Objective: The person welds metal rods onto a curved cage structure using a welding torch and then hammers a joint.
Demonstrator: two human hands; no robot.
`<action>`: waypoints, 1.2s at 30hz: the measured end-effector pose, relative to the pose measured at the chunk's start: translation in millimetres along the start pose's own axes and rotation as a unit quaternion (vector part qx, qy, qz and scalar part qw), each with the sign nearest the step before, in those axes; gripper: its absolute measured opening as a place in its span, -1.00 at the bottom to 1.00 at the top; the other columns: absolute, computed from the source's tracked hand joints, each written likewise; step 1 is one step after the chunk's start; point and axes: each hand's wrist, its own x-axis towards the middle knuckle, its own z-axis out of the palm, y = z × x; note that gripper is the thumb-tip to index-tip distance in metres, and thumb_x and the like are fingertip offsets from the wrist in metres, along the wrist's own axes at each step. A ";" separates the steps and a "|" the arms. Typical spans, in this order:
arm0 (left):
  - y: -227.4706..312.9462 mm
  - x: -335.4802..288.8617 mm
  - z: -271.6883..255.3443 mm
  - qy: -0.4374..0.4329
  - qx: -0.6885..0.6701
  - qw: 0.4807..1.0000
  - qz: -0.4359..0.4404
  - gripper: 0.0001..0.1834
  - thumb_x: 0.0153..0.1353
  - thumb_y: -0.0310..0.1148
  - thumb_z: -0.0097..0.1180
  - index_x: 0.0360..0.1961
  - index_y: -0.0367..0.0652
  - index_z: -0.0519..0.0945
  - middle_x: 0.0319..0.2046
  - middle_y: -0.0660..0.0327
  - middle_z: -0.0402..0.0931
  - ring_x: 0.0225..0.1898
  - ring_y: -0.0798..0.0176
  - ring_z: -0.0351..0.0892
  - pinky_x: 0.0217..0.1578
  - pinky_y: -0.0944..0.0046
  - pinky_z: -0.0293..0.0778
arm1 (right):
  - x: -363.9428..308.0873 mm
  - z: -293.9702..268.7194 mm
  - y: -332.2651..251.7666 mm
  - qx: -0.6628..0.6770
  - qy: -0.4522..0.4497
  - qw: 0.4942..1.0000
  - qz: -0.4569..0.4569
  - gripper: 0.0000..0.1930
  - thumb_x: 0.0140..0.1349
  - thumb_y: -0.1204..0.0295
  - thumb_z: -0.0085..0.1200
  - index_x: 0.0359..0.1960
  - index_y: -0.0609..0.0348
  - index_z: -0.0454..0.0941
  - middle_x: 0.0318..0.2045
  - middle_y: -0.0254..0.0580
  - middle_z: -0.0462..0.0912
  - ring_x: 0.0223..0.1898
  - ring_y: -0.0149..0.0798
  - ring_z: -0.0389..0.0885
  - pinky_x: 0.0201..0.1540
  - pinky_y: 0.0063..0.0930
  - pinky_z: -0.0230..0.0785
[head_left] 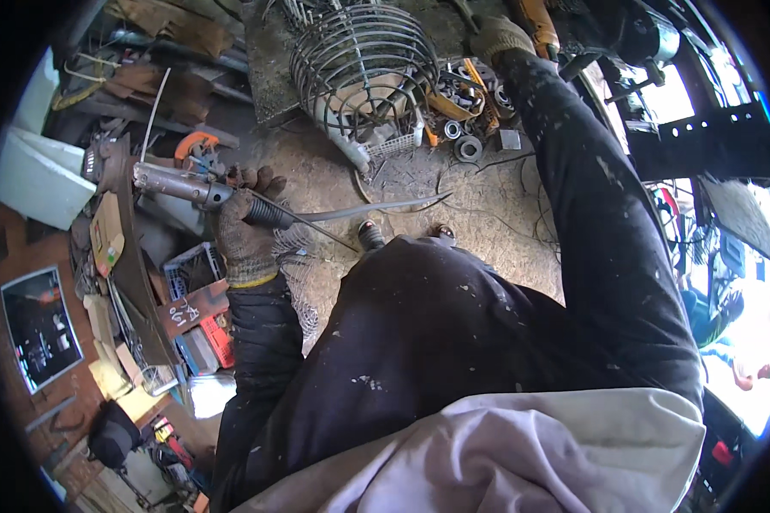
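In a worn knit glove, my left hand [246,235] is wrapped round a welding electrode holder [175,184], a grey tube with a dark ribbed sleeve at its cable end. A thin pale rod [155,115] stands up from the holder's far tip. From the sleeve a grey cable [359,209] runs off to the right. My right hand [500,38], gloved too, reaches far forward to the bench. Its fingers look closed beside a grey metal bar [464,12], but their tips are hidden. Left of that hand stands a round cage of bent metal rods [364,64].
A yellow tray [455,103] of small parts sits past the cage, with bearing rings [468,149] nearby. An orange tool [539,27] lies right of my right hand. Leftward are an orange-handled tool [197,145], a crate [192,269] and scrap boards. Cables cross the floor [488,222].
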 end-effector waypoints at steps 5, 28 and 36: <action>-19.1 -31.6 23.8 -0.019 0.014 1.000 -0.003 -0.42 0.05 -0.44 0.24 0.16 -0.22 0.43 -0.09 0.11 0.62 0.03 -0.07 0.59 0.05 -0.20 0.52 | -128.8 -59.0 -75.4 0.269 0.130 0.953 -0.048 -0.53 0.25 0.18 0.13 0.16 0.05 0.50 -0.06 0.20 0.62 -0.05 0.14 0.64 0.00 -0.18 0.51; -45.5 -77.2 67.3 0.035 0.182 0.982 -0.037 -0.50 0.16 -0.56 0.07 0.16 -0.33 0.35 -0.05 -0.06 0.55 -0.28 0.08 0.69 -0.26 0.01 0.73 | -269.2 -138.2 -75.7 0.301 -0.151 0.939 -0.072 -0.55 0.31 0.27 0.02 0.22 0.07 0.48 -0.21 0.13 0.67 -0.15 0.10 0.68 -0.11 -0.18 0.51; -13.1 -69.6 18.1 -0.033 0.283 0.957 -0.058 -0.56 0.01 -0.60 0.12 -0.02 -0.32 0.43 -0.21 0.02 0.57 -0.37 0.13 0.69 -0.41 0.15 0.70 | -259.3 -153.6 -118.6 0.193 -0.138 0.969 -0.069 -0.57 0.31 0.26 0.00 0.21 0.00 0.49 -0.34 0.11 0.67 -0.26 0.13 0.67 -0.20 -0.08 0.50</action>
